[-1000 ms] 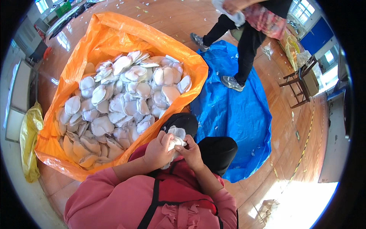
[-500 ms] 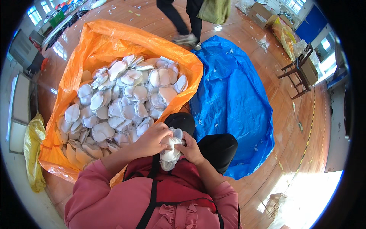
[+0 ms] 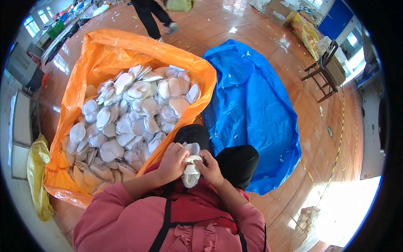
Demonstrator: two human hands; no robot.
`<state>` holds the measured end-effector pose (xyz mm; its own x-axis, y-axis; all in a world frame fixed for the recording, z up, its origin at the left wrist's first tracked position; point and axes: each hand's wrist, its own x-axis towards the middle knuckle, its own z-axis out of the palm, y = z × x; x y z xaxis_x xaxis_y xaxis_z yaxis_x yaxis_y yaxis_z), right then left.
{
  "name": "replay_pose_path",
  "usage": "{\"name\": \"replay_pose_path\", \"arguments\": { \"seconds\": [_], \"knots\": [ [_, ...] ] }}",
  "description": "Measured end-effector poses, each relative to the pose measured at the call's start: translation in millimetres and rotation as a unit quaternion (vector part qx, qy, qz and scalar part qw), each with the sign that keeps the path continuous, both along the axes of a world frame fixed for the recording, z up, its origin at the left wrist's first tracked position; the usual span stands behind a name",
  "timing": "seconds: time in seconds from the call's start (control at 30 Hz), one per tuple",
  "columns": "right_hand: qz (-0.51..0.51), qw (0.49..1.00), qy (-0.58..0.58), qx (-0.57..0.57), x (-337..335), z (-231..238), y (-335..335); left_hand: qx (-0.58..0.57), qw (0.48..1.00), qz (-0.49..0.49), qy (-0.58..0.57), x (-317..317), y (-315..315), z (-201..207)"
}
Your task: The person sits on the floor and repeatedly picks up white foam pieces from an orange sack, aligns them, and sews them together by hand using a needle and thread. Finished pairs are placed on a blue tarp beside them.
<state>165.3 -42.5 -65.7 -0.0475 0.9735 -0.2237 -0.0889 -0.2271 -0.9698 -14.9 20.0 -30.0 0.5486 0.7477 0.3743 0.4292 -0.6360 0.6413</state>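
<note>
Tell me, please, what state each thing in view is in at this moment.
Orange bag: mouth wide open, heaped with white pads.
White pads in the bag: loose, piled.
White fuzzy piece: held up between both hands, partly folded.
Left hand: closed on the piece.
Right hand: closed on the piece.
Blue bag: lying crumpled on the floor.
Yellow bag: slumped by the orange bag.

Bystander (image 3: 153,17) walked off to top edge; left hand (image 3: 173,161) & right hand (image 3: 211,168) kept working white pad (image 3: 191,166).
</note>
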Motion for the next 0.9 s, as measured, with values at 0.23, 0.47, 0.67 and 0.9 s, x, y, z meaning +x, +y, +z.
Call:
{"name": "replay_pose_path", "arguments": {
  "seconds": [0.23, 0.47, 0.67, 0.9],
  "knots": [
    [0.131, 0.975, -0.177, 0.039, 23, 11, 32, 0.085, 0.995, -0.023, -0.040, 5, -15, -11],
    [0.129, 0.936, -0.262, 0.195, 16, 32, 47, 0.109, 0.990, -0.041, -0.080, 0, -10, -20],
    [0.068, 0.956, -0.203, 0.201, 8, 23, 44, 0.100, 0.991, -0.056, -0.062, -2, -10, -1],
    [-0.068, 0.998, 0.001, 0.013, -18, 30, 36, 0.079, 0.993, -0.091, -0.009, -8, -14, 15]
  ]
}}
